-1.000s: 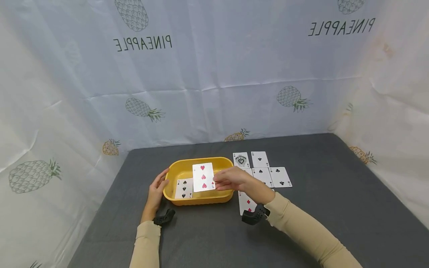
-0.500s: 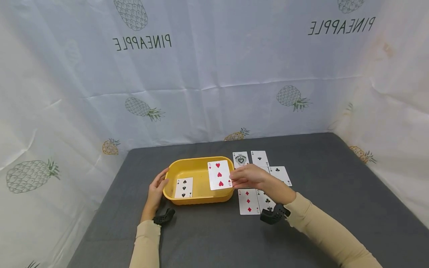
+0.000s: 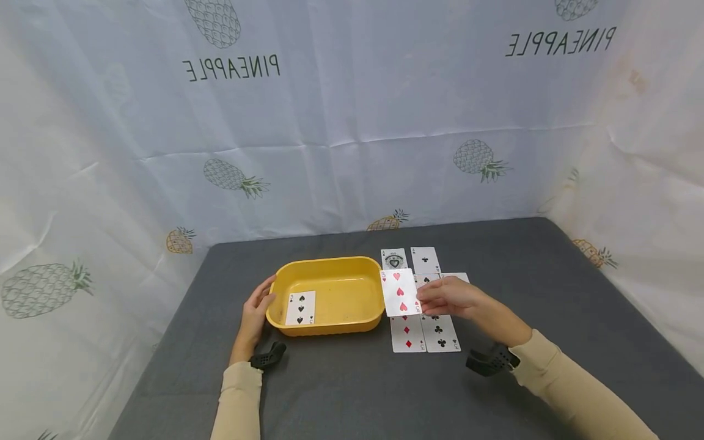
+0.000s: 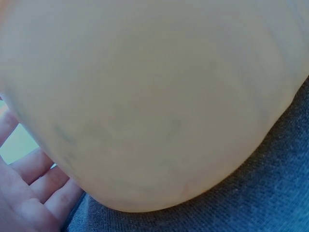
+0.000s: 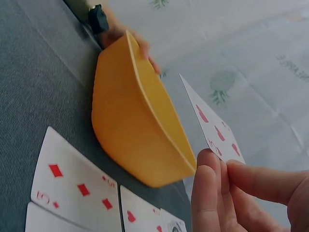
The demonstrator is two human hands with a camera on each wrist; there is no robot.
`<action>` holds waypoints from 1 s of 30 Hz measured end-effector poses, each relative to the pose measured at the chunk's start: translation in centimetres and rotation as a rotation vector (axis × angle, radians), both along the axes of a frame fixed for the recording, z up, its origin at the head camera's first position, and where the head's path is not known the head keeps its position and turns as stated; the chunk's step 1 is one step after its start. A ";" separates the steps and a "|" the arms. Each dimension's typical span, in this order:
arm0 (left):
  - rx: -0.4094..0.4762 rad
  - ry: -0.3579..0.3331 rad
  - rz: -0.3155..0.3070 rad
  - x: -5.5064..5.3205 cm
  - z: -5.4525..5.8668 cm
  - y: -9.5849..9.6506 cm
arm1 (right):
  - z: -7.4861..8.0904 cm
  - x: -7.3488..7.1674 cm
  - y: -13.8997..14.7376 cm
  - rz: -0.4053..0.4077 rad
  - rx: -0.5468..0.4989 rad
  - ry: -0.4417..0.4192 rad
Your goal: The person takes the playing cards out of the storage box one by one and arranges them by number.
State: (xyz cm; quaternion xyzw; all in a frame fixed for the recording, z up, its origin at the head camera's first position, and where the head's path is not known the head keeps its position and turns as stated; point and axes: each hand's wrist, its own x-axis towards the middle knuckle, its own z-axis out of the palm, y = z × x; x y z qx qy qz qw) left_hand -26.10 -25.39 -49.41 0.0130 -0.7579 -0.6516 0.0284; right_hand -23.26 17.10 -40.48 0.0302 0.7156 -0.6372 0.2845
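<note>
My right hand (image 3: 452,294) pinches a three of hearts card (image 3: 400,292) by its right edge. In the head view the card, face up, overlaps the laid-out cards just right of the yellow tub (image 3: 330,327). The right wrist view shows it tilted, between thumb and fingertips. At the tub's left end my left hand (image 3: 255,315) grips the rim. Inside the tub lies a three of spades (image 3: 300,307). Nearest below the held card are a three of diamonds (image 3: 408,336) and a three of clubs (image 3: 441,335) on the table.
An ace of spades (image 3: 393,259) and an ace of clubs (image 3: 425,261) form the back row. Other cards between the rows are partly hidden by the hand and held card. A pineapple-print curtain (image 3: 341,183) hangs behind the dark tabletop (image 3: 341,391).
My right hand has carried the three of hearts rightward, from over the tub to over the card rows. The left hand has stayed at the tub's left end.
</note>
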 end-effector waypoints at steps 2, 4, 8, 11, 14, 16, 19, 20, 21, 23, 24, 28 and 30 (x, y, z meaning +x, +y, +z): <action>-0.002 0.004 0.003 0.0 0.0 0.0 | -0.2 0.2 0.8 0.006 -0.001 0.003; -0.004 0.006 0.002 0.1 0.1 0.0 | -0.4 0.4 1.5 0.011 0.009 0.010; -0.006 0.008 -0.002 0.1 0.2 0.1 | -1.0 0.6 3.1 0.006 0.036 0.006; -0.003 0.006 -0.008 0.2 0.3 0.1 | -1.6 0.9 4.2 0.001 0.065 0.000; -0.005 -0.004 -0.011 0.3 0.4 0.0 | -2.4 1.1 5.3 0.016 0.077 -0.006; -0.007 -0.010 -0.011 0.3 0.4 0.0 | -2.9 1.3 6.1 0.034 0.080 -0.008; -0.008 -0.012 -0.006 0.3 0.4 0.1 | -3.6 1.6 7.5 0.049 0.086 -0.017; -0.008 -0.010 -0.005 0.3 0.3 0.1 | -3.8 1.7 7.9 0.052 0.093 -0.021; -0.009 -0.008 -0.004 0.2 0.3 0.1 | -4.0 1.8 8.4 0.054 0.098 -0.022; -0.012 -0.002 -0.005 0.2 0.1 0.1 | -4.6 1.9 9.4 0.051 0.114 -0.025; -0.013 0.002 -0.004 0.1 0.1 0.0 | -4.8 1.9 9.9 0.050 0.123 -0.026; -0.021 0.007 -0.001 0.1 -0.1 0.0 | -5.4 2.0 11.6 0.043 0.156 -0.028; -0.028 0.000 0.004 0.1 -0.2 0.0 | -5.5 2.1 12.2 0.054 0.165 -0.031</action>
